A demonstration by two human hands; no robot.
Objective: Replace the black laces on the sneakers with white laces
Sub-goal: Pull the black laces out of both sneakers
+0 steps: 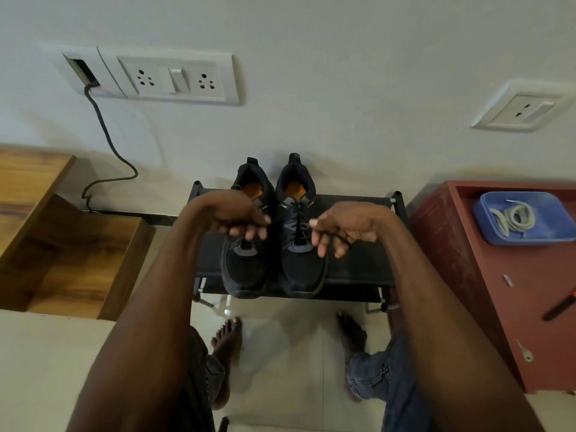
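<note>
On rack [358,266] centre: sneakers [274,244] side by side, right one laced black. Right hand [339,229] pinches black lace [330,236]; left hand [240,219] curled, grip unclear. White laces [511,218] unused in tray [548,210], well right.

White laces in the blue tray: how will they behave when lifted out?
The white laces lie in loose coils in the blue tray, so they are probably floppy and will likely uncoil and dangle when lifted. The loops overlap, so both laces may come up together. They look thin, so likely very light.
</note>
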